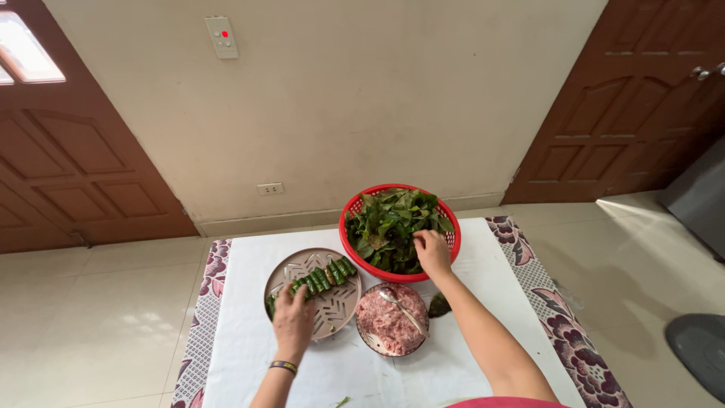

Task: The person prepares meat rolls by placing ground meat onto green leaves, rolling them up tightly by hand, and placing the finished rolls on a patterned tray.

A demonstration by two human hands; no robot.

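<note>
Your right hand [433, 251] pinches leaves in the one red basket [355, 253] at the bench's [249, 355] far edge, while your left hand [293, 321] closes on a roll [273, 304] at the near-left rim of the one plate [302, 266].

Bare forearms w/ no sleeves, a dark beaded bracelet w/ yellowish bits [284, 367] round the left wrist, and a pink garment edge [502, 403] at bottom of view.

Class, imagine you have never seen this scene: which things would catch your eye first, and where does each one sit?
The red basket heaped with green leaves stands out at the far edge of the white cloth, with the right hand reaching into it. Nearer, the left hand rests on a round tray bearing a row of green leaf rolls. Beside the tray sits a bowl of pink minced meat with a spoon.
</note>
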